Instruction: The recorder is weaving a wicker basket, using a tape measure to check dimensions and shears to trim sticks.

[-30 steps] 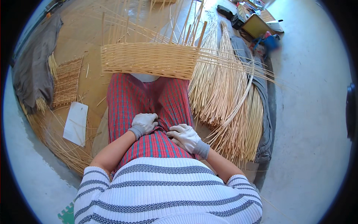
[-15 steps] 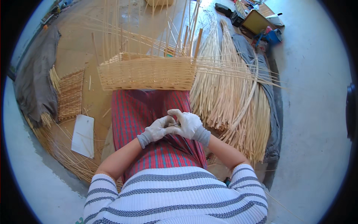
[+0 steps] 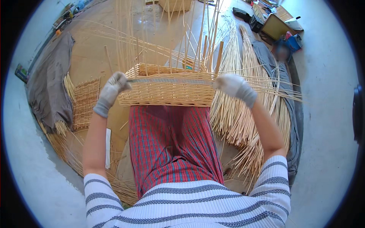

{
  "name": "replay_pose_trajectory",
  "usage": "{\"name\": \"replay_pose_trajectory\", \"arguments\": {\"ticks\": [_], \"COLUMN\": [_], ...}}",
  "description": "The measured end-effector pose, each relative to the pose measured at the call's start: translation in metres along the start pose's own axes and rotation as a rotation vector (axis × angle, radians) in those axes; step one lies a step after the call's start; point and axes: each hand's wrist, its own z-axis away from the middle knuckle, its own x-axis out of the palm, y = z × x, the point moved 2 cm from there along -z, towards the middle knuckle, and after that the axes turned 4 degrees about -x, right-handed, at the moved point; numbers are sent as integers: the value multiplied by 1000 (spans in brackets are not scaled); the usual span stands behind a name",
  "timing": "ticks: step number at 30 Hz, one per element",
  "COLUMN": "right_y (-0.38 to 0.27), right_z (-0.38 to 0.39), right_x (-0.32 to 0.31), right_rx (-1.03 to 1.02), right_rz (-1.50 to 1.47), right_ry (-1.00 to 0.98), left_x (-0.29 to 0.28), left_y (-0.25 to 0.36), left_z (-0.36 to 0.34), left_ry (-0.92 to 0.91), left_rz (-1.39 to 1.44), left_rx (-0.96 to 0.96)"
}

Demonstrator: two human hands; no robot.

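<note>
My left hand (image 3: 113, 86), in a white glove with a grey cuff, is closed on one end of a thin grey strip (image 3: 171, 81) that looks like a tape measure. My right hand (image 3: 232, 85), gloved alike, is closed on the other end, near the basket's right corner. The strip stretches across the front of a woven rectangular basket (image 3: 163, 95), whose long pale stakes (image 3: 169, 26) stand up from it. A red plaid cloth (image 3: 171, 140) covers my lap, just below the basket.
Bundles of cane (image 3: 243, 117) lie at right beside grey cloth. A woven mat (image 3: 86, 104), a white sheet (image 3: 108, 148) and covered cane (image 3: 49, 87) are at left on cardboard (image 3: 95, 49). Another basket (image 3: 175, 5) stands beyond. Assorted containers (image 3: 275, 26) sit at upper right.
Both hands have risen from my lap to the basket's front and moved wide apart, with the strip now stretched between them. The basket sits lower in the picture.
</note>
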Motion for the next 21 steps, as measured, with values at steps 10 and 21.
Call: {"name": "replay_pose_trajectory", "arguments": {"ticks": [10, 21], "right_y": [-187, -157], "right_z": [121, -175], "right_x": [130, 107], "right_rx": [-255, 106], "right_rz": [-343, 136], "right_ry": [-472, 522], "left_x": [62, 66], "left_y": [-13, -28], "left_z": [-12, -55], "left_ry": [347, 149], "left_rz": [-1210, -1505], "left_rx": [433, 117]}}
